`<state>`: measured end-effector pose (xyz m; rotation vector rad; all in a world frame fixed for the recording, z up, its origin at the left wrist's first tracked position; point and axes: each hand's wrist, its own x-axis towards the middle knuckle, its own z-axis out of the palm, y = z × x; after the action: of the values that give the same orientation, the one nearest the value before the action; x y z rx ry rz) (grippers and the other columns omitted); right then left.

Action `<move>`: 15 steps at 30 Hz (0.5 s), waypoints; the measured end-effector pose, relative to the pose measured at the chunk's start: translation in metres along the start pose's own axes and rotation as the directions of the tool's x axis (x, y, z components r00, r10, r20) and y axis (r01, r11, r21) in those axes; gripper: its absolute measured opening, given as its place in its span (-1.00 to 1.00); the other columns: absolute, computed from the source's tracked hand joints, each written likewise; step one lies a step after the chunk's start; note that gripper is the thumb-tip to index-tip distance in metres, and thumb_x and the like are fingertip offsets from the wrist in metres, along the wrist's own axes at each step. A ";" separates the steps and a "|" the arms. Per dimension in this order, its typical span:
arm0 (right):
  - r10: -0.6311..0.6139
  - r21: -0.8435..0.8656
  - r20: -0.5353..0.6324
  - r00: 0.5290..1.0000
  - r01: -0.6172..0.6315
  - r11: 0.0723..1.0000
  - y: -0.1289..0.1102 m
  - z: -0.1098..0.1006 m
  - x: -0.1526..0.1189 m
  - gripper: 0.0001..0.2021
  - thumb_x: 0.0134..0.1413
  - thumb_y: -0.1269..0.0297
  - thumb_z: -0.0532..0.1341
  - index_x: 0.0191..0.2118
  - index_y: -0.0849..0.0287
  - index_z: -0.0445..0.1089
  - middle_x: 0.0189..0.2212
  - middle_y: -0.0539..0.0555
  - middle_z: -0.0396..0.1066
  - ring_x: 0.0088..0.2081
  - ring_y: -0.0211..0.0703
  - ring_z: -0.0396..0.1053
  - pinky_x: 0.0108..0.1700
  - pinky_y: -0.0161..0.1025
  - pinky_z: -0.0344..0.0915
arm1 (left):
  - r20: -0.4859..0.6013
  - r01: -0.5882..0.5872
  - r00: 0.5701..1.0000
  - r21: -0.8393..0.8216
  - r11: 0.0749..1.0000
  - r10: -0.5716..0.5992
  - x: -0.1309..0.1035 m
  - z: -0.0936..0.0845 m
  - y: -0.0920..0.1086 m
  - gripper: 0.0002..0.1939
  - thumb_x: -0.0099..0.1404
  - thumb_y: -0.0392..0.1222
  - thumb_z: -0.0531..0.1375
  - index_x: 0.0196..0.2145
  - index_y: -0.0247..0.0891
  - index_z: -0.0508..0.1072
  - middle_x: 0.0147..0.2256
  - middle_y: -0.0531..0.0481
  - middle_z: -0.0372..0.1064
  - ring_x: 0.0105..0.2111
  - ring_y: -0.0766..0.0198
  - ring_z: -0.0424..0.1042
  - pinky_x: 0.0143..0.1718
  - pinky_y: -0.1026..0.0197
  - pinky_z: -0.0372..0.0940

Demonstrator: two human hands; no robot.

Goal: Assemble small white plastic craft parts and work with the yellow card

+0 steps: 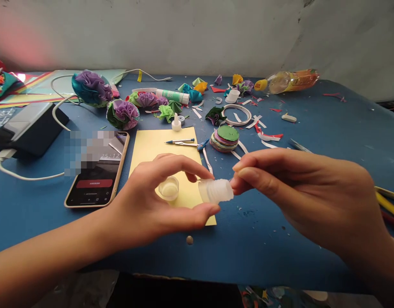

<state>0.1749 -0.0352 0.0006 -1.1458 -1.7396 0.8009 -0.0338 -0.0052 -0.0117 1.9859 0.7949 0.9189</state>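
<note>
A small translucent plastic bottle (pixel 216 191) lies sideways in my left hand (pixel 155 196), gripped between thumb and fingers. Its uncapped threaded neck points right, and its round base shows through the curve of my hand. At the bottle's mouth, my right hand (pixel 296 192) has thumb and fingers pinched together; whatever is between them is too small or hidden to name. A white nozzle cap (pixel 176 124) stands at the far edge of a yellow paper sheet (pixel 145 147) beneath my left hand. Across that sheet's right edge rests a blue-and-silver drawing compass (pixel 201 145).
On the left are a phone (pixel 97 175) and a dark box with a white cable (pixel 33 128). Paper flower balls (pixel 92 87), a glue stick (pixel 173 96), stacked paper circles (pixel 225 139), a tape ring (pixel 237 114), scraps and a plastic bottle (pixel 286 81) lie farther back.
</note>
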 end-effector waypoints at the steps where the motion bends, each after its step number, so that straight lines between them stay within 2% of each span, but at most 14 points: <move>1: -0.001 0.015 0.009 1.000 0.001 1.000 0.001 0.000 0.000 -0.95 0.11 0.34 0.22 -0.33 0.03 0.39 -0.50 -0.21 0.42 -0.46 -0.52 0.40 -0.38 -0.66 0.35 | -0.001 0.000 1.000 0.000 1.000 0.000 0.000 0.000 0.000 -0.69 0.02 -0.22 0.37 -0.25 -0.27 0.45 -0.31 -0.03 0.43 -0.27 0.23 0.39 -0.17 0.15 0.25; 3: 0.004 0.056 0.040 0.999 -0.006 0.998 0.004 -0.001 -0.001 -0.96 0.16 0.30 0.18 -0.33 0.05 0.34 -0.47 -0.16 0.40 -0.43 -0.47 0.40 -0.37 -0.59 0.38 | -0.004 -0.004 1.000 0.001 1.000 0.004 0.001 0.000 0.000 -0.70 0.03 -0.22 0.37 -0.25 -0.27 0.45 -0.32 -0.03 0.43 -0.28 0.23 0.39 -0.18 0.15 0.25; 6: 0.014 0.111 0.114 0.993 -0.027 0.993 0.006 -0.002 -0.002 -0.82 0.24 0.23 0.03 -0.37 0.10 0.26 -0.46 -0.07 0.33 -0.44 -0.36 0.39 -0.38 -0.42 0.39 | -0.010 -0.027 1.000 0.008 1.000 0.027 0.002 0.001 -0.001 -0.70 0.03 -0.22 0.37 -0.26 -0.27 0.44 -0.32 -0.04 0.44 -0.27 0.21 0.38 -0.19 0.14 0.26; 8: 0.015 0.078 0.151 0.988 -0.027 0.997 0.005 -0.003 -0.001 -0.74 0.26 0.23 -0.03 -0.43 0.12 0.26 -0.53 -0.06 0.31 -0.48 -0.34 0.35 -0.42 -0.37 0.34 | -0.016 -0.045 0.999 0.022 0.999 0.045 0.002 0.000 -0.001 -0.69 0.03 -0.22 0.37 -0.25 -0.27 0.44 -0.31 -0.04 0.44 -0.25 0.20 0.38 -0.17 0.13 0.25; 11: -0.006 -0.029 0.151 0.989 0.010 1.000 0.002 -0.002 0.001 -0.65 0.26 0.21 0.00 -0.54 0.14 0.27 -0.63 -0.07 0.30 -0.54 -0.38 0.28 -0.49 -0.41 0.25 | -0.017 -0.063 0.998 0.050 0.997 0.064 0.001 0.000 -0.002 -0.69 0.04 -0.22 0.37 -0.24 -0.26 0.43 -0.30 -0.02 0.44 -0.25 0.22 0.39 -0.08 0.12 0.20; 13: -0.036 -0.065 0.075 0.997 0.041 0.997 0.002 -0.001 0.001 -0.77 0.20 0.23 0.12 -0.48 0.13 0.33 -0.56 -0.10 0.35 -0.50 -0.43 0.30 -0.47 -0.48 0.27 | -0.016 -0.061 0.998 0.048 0.997 0.062 0.000 -0.001 -0.002 -0.69 0.04 -0.22 0.37 -0.24 -0.25 0.43 -0.30 -0.01 0.44 -0.25 0.24 0.39 -0.05 0.13 0.18; 15: -0.080 -0.076 -0.029 0.996 0.077 0.994 0.003 0.000 0.001 -0.97 0.09 0.31 0.24 -0.31 0.09 0.37 -0.38 -0.13 0.40 -0.40 -0.46 0.35 -0.37 -0.54 0.34 | -0.015 -0.025 1.000 0.016 1.000 0.026 0.000 -0.001 -0.001 -0.70 0.04 -0.21 0.36 -0.25 -0.23 0.44 -0.30 0.00 0.43 -0.26 0.26 0.39 -0.09 0.15 0.20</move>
<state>0.1762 -0.0333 -0.0017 -1.1260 -1.7897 0.6722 -0.0345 -0.0044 -0.0120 2.0090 0.7895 0.9468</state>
